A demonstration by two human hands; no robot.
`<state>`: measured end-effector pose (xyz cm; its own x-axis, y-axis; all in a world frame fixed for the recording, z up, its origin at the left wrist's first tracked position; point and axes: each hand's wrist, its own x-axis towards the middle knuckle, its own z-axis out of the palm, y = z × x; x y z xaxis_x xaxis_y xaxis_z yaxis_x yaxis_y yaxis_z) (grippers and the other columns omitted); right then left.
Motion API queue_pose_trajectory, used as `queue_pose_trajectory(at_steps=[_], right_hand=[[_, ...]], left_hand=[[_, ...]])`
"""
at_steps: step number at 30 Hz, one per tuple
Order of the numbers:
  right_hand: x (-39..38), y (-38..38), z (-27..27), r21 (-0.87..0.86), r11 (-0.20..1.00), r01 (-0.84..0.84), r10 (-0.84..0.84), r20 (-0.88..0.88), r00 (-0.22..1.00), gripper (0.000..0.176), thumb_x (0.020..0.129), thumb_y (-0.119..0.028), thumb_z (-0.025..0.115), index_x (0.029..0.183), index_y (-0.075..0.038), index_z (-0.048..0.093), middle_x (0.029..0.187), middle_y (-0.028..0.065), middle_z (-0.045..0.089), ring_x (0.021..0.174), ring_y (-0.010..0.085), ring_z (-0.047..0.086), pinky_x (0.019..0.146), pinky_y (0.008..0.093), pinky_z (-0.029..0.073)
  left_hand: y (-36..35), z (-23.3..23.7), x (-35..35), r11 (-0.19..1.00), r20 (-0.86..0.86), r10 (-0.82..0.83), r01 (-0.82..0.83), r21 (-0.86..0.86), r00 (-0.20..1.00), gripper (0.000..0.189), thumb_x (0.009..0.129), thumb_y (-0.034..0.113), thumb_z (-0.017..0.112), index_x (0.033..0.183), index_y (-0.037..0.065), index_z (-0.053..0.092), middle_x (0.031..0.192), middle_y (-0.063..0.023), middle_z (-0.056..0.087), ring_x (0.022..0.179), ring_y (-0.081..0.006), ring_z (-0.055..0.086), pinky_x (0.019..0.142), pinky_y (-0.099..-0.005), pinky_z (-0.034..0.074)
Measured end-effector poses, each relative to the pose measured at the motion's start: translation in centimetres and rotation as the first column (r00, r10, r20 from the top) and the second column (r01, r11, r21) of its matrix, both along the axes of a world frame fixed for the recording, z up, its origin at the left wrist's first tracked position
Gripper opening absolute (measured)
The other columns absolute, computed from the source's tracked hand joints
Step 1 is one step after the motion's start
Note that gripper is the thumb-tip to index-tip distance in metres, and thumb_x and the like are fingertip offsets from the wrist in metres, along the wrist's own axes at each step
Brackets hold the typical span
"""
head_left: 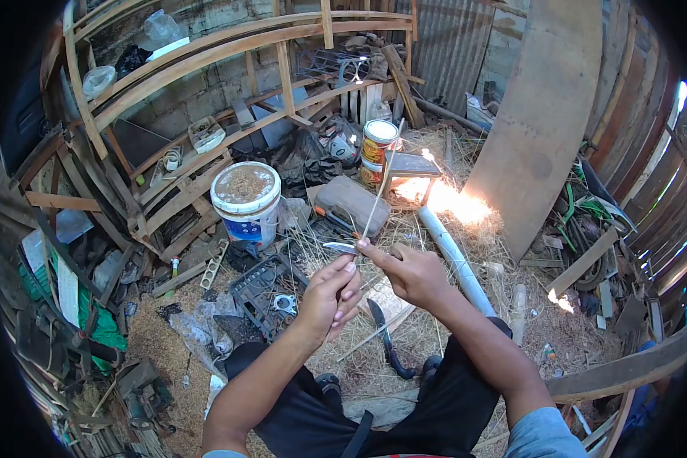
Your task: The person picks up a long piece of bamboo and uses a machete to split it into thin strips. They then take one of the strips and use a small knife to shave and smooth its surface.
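Pinched in my left hand (330, 299) is the lower end of a thin pale stick (378, 200), which slants up and away from me. My right hand (411, 276) is closed around a small knife (339, 247), its blade pointing left just above my left fingertips. The knife's handle is mostly hidden by the fingers. The right fingertips press close to the stick where the blade meets it. Below my hands, a dark curved machete (389, 340) lies across a flat piece of wood (389, 299), between my feet.
A white bucket (246, 200) stands at left, near a black plastic case (269, 294). Paint cans (379, 145) and a small wooden stool (414, 165) are ahead, beside bright sunlit straw. A grey pipe (458, 263) runs along my right. A wide board (538, 126) leans behind it.
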<state>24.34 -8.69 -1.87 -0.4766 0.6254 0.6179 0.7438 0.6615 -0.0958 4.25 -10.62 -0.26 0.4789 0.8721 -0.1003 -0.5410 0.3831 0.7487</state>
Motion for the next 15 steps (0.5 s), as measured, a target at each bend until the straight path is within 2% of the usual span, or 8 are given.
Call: queue_pose_trajectory(at_steps=[1, 4, 7, 10, 11, 12, 14, 15], right_hand=[[0.3, 0.1, 0.1, -0.006, 1.0, -0.004, 0.004, 0.01, 1.0, 0.062, 0.085, -0.011, 0.061, 0.141, -0.035, 0.048, 0.071, 0.0049, 0.053, 0.054, 0.0226, 0.054, 0.047, 0.0356, 0.045], [1.7, 2.2, -0.1, 0.026, 0.997, 0.069, -0.064, -0.157, 0.986, 0.06, 0.085, -0.01, 0.06, 0.14, -0.031, 0.049, 0.077, 0.0074, 0.06, 0.061, 0.0246, 0.06, 0.055, 0.0372, 0.049], [5.3, 3.6, 0.4, -0.066, 0.986, 0.152, -0.162, -0.21, 0.964, 0.055, 0.087, -0.007, 0.057, 0.14, -0.023, 0.05, 0.086, 0.0143, 0.066, 0.071, 0.0296, 0.064, 0.064, 0.0387, 0.051], [7.8, 5.3, 0.0, -0.263, 0.903, 0.34, -0.422, -0.399, 0.814, 0.048, 0.091, -0.007, 0.052, 0.138, -0.014, 0.051, 0.086, 0.0194, 0.065, 0.073, 0.0308, 0.063, 0.068, 0.0376, 0.05], [8.9, 5.8, 0.3, -0.205, 0.941, 0.268, -0.337, -0.524, 0.782, 0.042, 0.095, -0.011, 0.049, 0.136, -0.007, 0.052, 0.086, 0.0236, 0.063, 0.069, 0.0289, 0.06, 0.068, 0.0351, 0.049], [9.4, 6.0, 0.0, -0.174, 0.945, 0.275, -0.325, -0.566, 0.758, 0.04, 0.096, -0.013, 0.049, 0.135, -0.006, 0.052, 0.081, 0.0203, 0.062, 0.066, 0.0247, 0.056, 0.065, 0.0343, 0.047], [9.6, 6.6, -1.1, -0.264, 0.932, 0.248, -0.36, -0.597, 0.717, 0.039, 0.1, -0.018, 0.047, 0.137, -0.006, 0.051, 0.073, 0.011, 0.058, 0.062, 0.0161, 0.051, 0.06, 0.0303, 0.044], [9.0, 6.5, -1.7, -0.38, 0.901, 0.21, -0.409, -0.583, 0.702, 0.04, 0.102, -0.02, 0.045, 0.139, -0.007, 0.05, 0.07, 0.005, 0.055, 0.061, 0.0116, 0.049, 0.058, 0.027, 0.042]], left_hand=[[-0.2, 0.1, 0.0, 1.0, -0.038, 0.01, -0.011, -0.004, 0.999, 0.035, 0.103, 0.014, 0.038, 0.136, 0.004, 0.043, 0.064, 0.0023, 0.039, 0.036, -0.0045, 0.028, 0.031, -0.018, 0.025], [-1.0, 0.3, 0.0, 0.996, -0.061, -0.077, 0.079, 0.035, 0.995, 0.043, 0.103, 0.014, 0.038, 0.145, 0.006, 0.036, 0.062, 0.004, 0.035, 0.037, -0.0032, 0.028, 0.031, -0.0174, 0.026], [-1.3, -0.2, 0.0, 0.985, -0.065, -0.166, 0.168, 0.029, 0.984, 0.048, 0.103, 0.013, 0.038, 0.15, 0.007, 0.03, 0.062, 0.0048, 0.034, 0.038, -0.0025, 0.028, 0.032, -0.017, 0.026], [-1.9, -0.8, -0.2, 0.972, -0.107, -0.229, 0.232, 0.02, 0.968, 0.048, 0.102, 0.013, 0.037, 0.149, 0.006, 0.031, 0.062, 0.0046, 0.034, 0.037, -0.0024, 0.028, 0.032, -0.0171, 0.027], [-1.9, -0.9, -0.3, 0.967, -0.125, -0.251, 0.255, 0.018, 0.96, 0.047, 0.102, 0.013, 0.037, 0.149, 0.006, 0.031, 0.062, 0.0045, 0.035, 0.037, -0.0023, 0.028, 0.032, -0.0171, 0.027], [-1.7, -0.8, -0.3, 0.966, -0.129, -0.254, 0.259, 0.021, 0.959, 0.048, 0.102, 0.013, 0.037, 0.148, 0.004, 0.031, 0.062, 0.0041, 0.036, 0.036, -0.0027, 0.028, 0.032, -0.0171, 0.028], [-1.3, -0.9, -0.2, 0.969, -0.113, -0.244, 0.245, -0.002, 0.963, 0.048, 0.101, 0.012, 0.037, 0.148, 0.004, 0.031, 0.063, 0.0032, 0.037, 0.036, -0.0033, 0.029, 0.032, -0.017, 0.028], [-1.1, -1.0, -0.1, 0.972, -0.104, -0.233, 0.233, -0.015, 0.967, 0.048, 0.1, 0.011, 0.036, 0.148, 0.004, 0.032, 0.064, 0.0028, 0.037, 0.036, -0.0035, 0.029, 0.032, -0.017, 0.029]])
